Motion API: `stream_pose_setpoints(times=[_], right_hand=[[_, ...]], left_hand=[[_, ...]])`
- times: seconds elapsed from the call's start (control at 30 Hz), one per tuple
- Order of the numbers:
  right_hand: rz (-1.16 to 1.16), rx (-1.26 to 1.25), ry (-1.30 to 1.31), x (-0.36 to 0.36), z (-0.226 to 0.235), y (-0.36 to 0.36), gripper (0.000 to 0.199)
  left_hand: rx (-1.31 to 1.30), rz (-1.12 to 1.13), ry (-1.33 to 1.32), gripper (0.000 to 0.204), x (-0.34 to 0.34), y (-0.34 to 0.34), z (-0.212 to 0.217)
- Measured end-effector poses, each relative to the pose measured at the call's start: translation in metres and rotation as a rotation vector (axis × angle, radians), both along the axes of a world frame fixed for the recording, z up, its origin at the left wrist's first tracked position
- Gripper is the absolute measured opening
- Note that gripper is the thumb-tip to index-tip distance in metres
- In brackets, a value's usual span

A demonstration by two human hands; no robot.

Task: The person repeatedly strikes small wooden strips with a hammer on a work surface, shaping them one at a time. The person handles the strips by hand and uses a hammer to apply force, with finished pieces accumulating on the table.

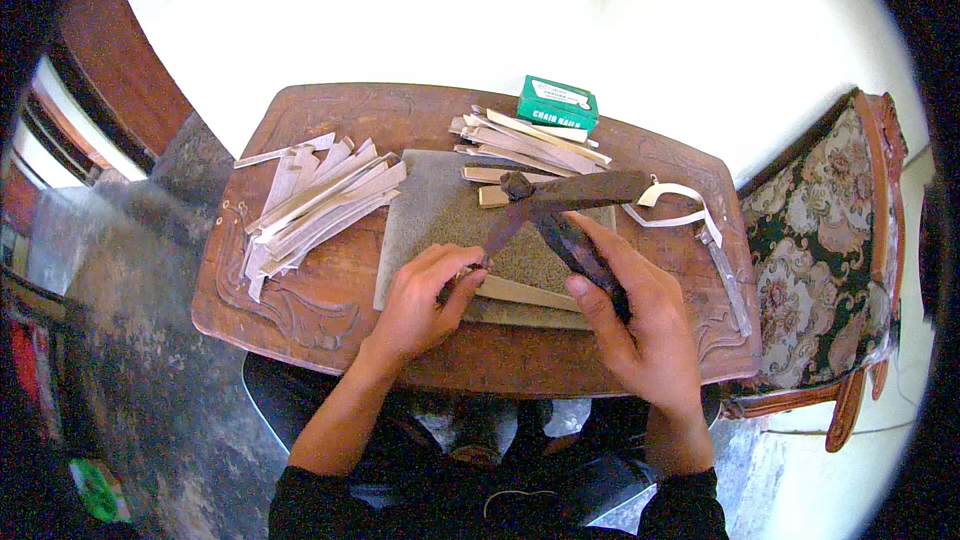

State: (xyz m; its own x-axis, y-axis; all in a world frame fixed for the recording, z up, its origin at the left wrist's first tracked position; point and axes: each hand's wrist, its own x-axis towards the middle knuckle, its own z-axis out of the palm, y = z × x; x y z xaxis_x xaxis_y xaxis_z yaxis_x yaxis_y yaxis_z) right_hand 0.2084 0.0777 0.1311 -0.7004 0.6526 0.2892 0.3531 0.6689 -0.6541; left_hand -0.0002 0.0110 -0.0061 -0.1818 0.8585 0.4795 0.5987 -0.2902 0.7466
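Observation:
My right hand [640, 325] grips one dark handle of a large pair of old iron shears [560, 210], whose blades are spread open over a grey mat [430, 215]. My left hand [425, 295] pinches the end of the other handle and rests on a pale wooden strip [525, 293] lying across the mat's near edge. A few more strips lie under the shears' pivot.
The carved wooden table [300, 310] holds a pile of pale strips [310, 205] at the left, another pile [530, 140] at the back, a green box [557, 103], and curled offcuts [690, 210] at the right. An upholstered chair [820, 250] stands to the right.

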Motion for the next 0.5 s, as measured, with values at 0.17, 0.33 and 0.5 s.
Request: stream_pose_setpoints(times=[0.17,0.33,0.5], right_hand=[[-0.019,0.095,0.087,-0.004,-0.005,-0.002,0.045],[0.002,0.095,0.025,-0.003,0.001,0.001,0.045],[-0.010,0.109,0.082,-0.004,0.007,-0.003,0.045]], left_hand=[[0.071,0.002,0.018,0.022,-0.001,0.000,-0.002],[0.069,-0.011,0.019,0.022,0.000,0.001,-0.002],[0.092,0.000,0.004,0.022,0.001,0.001,-0.004]])
